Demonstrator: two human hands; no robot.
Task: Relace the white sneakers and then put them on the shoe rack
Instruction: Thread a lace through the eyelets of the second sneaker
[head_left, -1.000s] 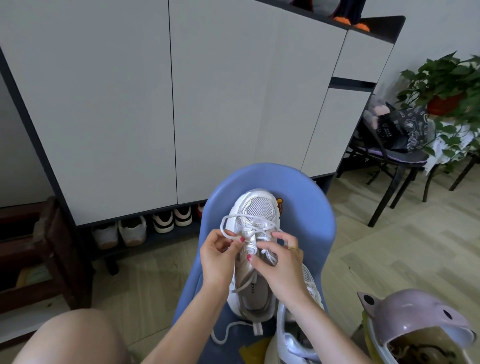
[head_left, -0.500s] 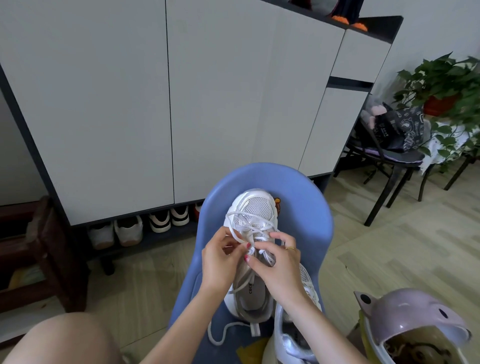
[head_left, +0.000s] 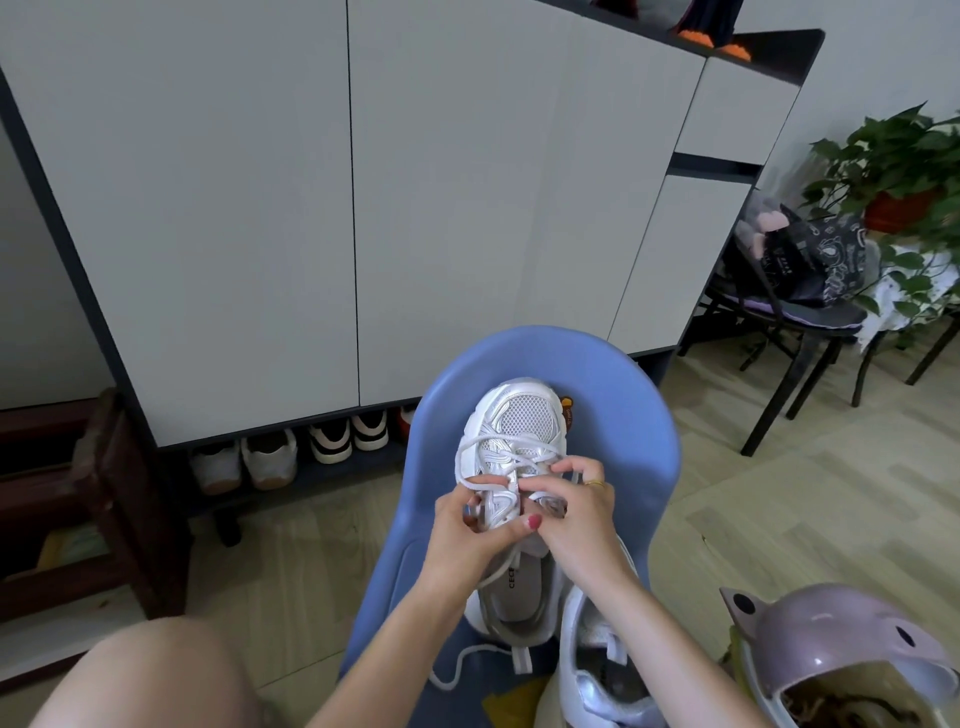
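Blue chair (head_left: 644, 415) | both hands now lower on sneaker (head_left: 519, 421) | left hand (head_left: 467, 535), right hand (head_left: 582, 514) pinching lace (head_left: 498, 452)

sneaker insole (head_left: 511, 597) | printed letters "CEC", rest hidden | no other legible text

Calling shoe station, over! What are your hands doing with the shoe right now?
Both hands, left hand and right hand, pinching the white lace. White sneaker on the blue chair, lacing unfinished. Second sneaker waiting. Nothing blocking.
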